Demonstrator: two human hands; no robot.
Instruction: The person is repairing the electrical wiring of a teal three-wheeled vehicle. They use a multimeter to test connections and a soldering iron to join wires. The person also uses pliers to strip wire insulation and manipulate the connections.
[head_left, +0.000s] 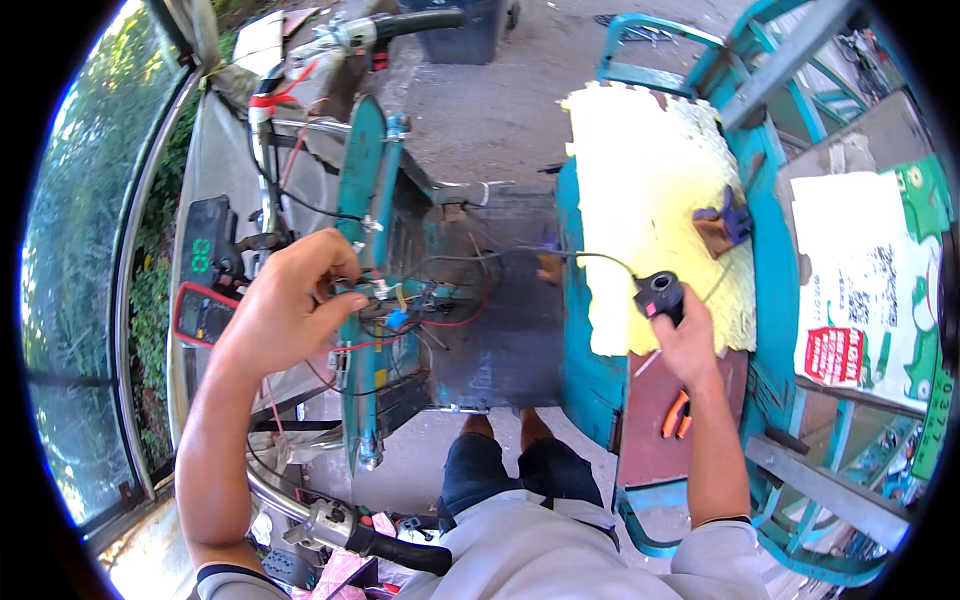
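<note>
My left hand [295, 295] is bent over the wiring at the teal front panel [362, 190], thumb and fingers closed on thin wires that they partly hide. Beside its fingertips hang a bundle of coloured wires [425, 295] and a blue connector [398, 318]. On the right, my right hand [688, 340] grips a black ring-shaped handlebar control [659, 295] with a hole through it and a pinkish button. From this control a black cable [560, 253] runs left to the wiring. A thin pale rod [648, 362] sticks out below my right fingers; its kind is unclear.
Pale yellow padding [650, 180] covers the teal seat, with a purple-and-brown glove [724, 228] on it. Orange-handled pliers [677, 415] lie on the brown board. A red-framed multimeter [203, 314] is at left, below a green-lit display [203, 252]. Handlebar grips [405, 550] jut in at left.
</note>
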